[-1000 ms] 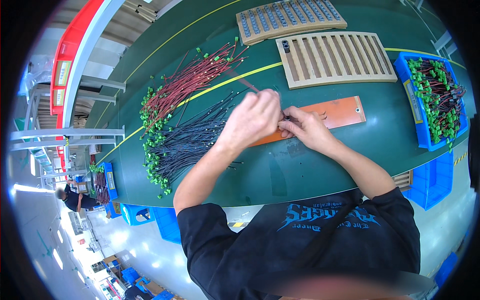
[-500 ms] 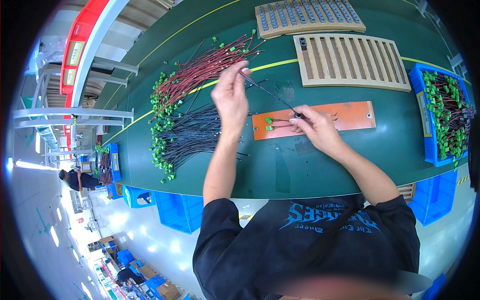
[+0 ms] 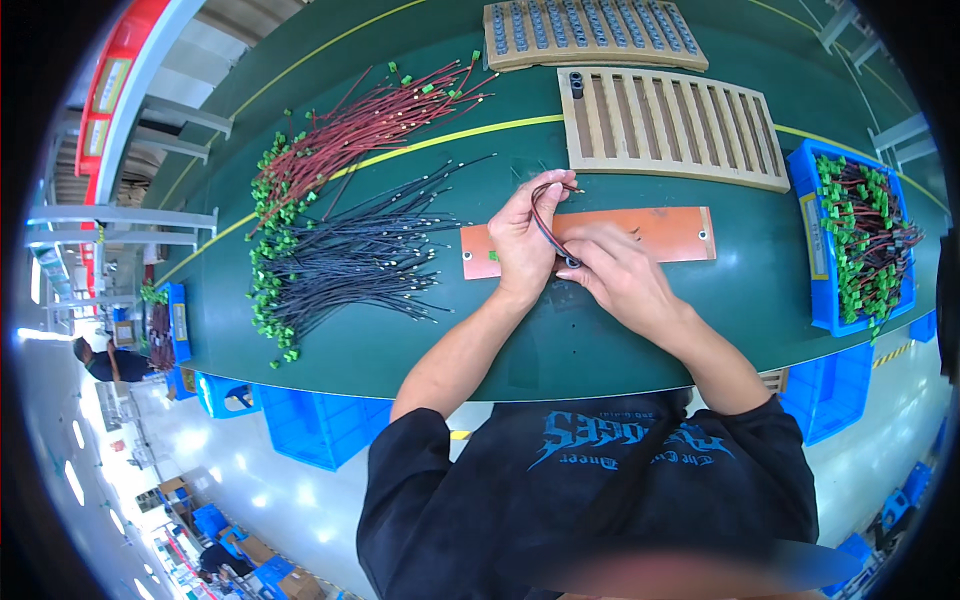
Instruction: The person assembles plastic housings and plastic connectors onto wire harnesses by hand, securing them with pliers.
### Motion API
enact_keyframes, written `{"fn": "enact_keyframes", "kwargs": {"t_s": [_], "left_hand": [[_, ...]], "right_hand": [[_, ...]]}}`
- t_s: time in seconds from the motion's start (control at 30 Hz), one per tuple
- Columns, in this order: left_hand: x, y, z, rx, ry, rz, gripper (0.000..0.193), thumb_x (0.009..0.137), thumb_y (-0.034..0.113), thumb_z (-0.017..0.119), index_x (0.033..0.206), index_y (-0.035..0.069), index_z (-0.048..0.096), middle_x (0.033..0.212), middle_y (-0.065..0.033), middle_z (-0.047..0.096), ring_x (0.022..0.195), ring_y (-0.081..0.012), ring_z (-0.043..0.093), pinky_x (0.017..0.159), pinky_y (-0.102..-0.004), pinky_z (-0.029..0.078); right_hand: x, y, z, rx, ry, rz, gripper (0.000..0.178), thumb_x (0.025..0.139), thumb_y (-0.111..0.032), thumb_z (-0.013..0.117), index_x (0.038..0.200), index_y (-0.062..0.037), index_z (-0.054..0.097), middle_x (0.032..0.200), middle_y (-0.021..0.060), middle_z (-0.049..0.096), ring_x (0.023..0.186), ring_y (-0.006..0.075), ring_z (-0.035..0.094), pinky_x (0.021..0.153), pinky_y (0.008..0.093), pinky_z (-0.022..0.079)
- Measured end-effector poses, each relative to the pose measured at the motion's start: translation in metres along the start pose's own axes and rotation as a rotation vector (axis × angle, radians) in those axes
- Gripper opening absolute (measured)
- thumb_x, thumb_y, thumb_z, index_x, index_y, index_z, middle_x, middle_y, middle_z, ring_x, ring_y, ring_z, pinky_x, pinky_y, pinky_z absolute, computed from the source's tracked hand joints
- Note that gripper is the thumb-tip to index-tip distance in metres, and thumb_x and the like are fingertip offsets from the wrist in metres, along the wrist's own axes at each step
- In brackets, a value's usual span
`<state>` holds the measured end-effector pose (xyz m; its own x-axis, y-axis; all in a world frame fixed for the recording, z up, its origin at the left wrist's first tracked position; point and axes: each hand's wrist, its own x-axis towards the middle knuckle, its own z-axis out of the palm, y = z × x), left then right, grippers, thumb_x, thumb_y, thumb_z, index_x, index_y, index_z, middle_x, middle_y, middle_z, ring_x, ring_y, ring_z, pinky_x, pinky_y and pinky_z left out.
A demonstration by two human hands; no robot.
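A pair of red and black wires bends in a curve between my hands, above an orange board. My left hand is closed on these wires, their tips poking out past its thumb and forefinger. At the lower end of the curve sits a small dark round part. My right hand pinches there, its fingers partly smeared by motion. A bit of green connector shows on the board beside my left hand; my hands hide the rest of that spot.
Red wires and black wires with green connectors lie in bundles at left. A slotted wooden rack holds dark round parts at its corner. Behind it is a tray of grey parts. A blue bin of wired connectors stands right.
My left hand has come down and right, close to my right hand. The wires, stretched straight before, now bend in a curve. The whole view has shifted somewhat.
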<state>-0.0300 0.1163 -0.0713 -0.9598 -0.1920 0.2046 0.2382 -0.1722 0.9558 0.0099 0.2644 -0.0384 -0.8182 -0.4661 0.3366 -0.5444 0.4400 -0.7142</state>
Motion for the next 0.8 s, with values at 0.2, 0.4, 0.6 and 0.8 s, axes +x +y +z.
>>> {"fn": "enact_keyframes", "kwargs": {"t_s": [0.2, 0.4, 0.6, 0.8], "left_hand": [[0.0, -0.003, -0.002, -0.024, 0.0, 0.02, 0.015, 0.095, -0.005, 0.062, 0.107, -0.005, 0.072, 0.103, -0.0103, 0.067, 0.087, -0.0155, 0.069, 0.079, -0.0252, 0.059], [0.002, -0.003, -0.001, -0.035, -0.127, -0.033, 0.016, 0.095, -0.007, 0.06, 0.109, -0.008, 0.068, 0.107, -0.0121, 0.064, 0.095, -0.0192, 0.071, 0.085, -0.0274, 0.062], [0.003, -0.001, 0.005, -0.167, -0.1, -0.099, 0.013, 0.092, -0.008, 0.065, 0.104, -0.006, 0.07, 0.1, -0.0086, 0.066, 0.089, -0.0148, 0.07, 0.081, -0.0251, 0.061], [0.003, -0.001, 0.003, -0.126, -0.139, -0.064, 0.012, 0.09, -0.009, 0.065, 0.1, -0.006, 0.071, 0.098, -0.0085, 0.067, 0.087, -0.0143, 0.07, 0.08, -0.0249, 0.061]], "right_hand": [[0.006, 0.012, -0.044, -0.28, 0.19, 0.178, 0.017, 0.091, -0.013, 0.07, 0.103, -0.0014, 0.068, 0.093, 0.0127, 0.066, 0.089, 0.0322, 0.06, 0.08, 0.0405, 0.046], [0.006, 0.036, -0.036, 0.449, 0.207, 0.568, 0.024, 0.1, -0.013, 0.062, 0.12, -0.0002, 0.06, 0.097, 0.005, 0.068, 0.084, 0.0098, 0.059, 0.073, 0.0248, 0.048], [0.005, 0.04, -0.037, 0.546, 0.205, 0.543, 0.024, 0.101, -0.012, 0.062, 0.12, -0.0007, 0.056, 0.099, 0.0064, 0.069, 0.083, 0.0063, 0.058, 0.071, 0.0225, 0.047], [0.006, 0.038, -0.034, 0.532, 0.22, 0.55, 0.018, 0.101, -0.011, 0.062, 0.113, -0.0022, 0.052, 0.099, 0.0096, 0.071, 0.088, 0.0093, 0.064, 0.074, 0.0226, 0.049]]}}
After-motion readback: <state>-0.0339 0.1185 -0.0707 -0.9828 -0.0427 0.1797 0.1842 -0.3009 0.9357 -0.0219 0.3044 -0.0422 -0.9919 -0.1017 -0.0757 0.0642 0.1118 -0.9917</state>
